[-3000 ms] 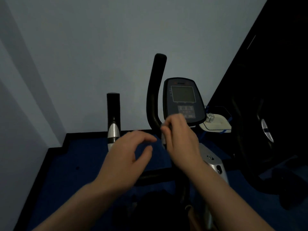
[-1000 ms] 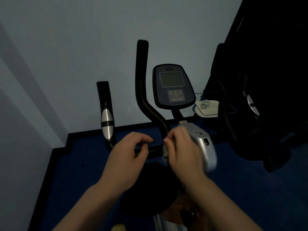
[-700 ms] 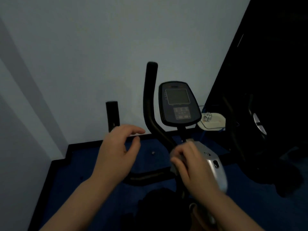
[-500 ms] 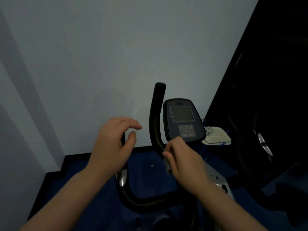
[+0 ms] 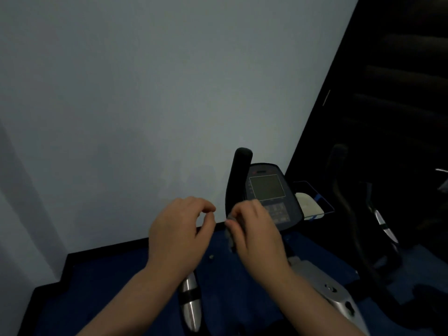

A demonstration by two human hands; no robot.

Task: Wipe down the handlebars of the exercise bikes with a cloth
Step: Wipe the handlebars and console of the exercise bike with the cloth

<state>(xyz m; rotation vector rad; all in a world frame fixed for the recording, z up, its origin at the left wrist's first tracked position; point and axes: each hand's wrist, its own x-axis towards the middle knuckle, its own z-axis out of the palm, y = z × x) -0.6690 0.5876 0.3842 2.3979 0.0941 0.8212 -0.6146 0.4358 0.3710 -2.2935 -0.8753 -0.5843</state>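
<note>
Two hands hover close together before the exercise bike: the right hand [image 5: 257,236] pinches a small grey cloth [image 5: 229,232] against the upright black handlebar [image 5: 238,175] beside the console [image 5: 271,192], while the left hand [image 5: 179,234] hangs loosely curled, holding nothing.

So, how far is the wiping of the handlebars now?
Nothing shows as finished. The right hand holds a small grey cloth against the right handlebar. The left hand hovers, fingers curled, holding nothing. The left handlebar and the dark bike on the right look untouched.
</note>
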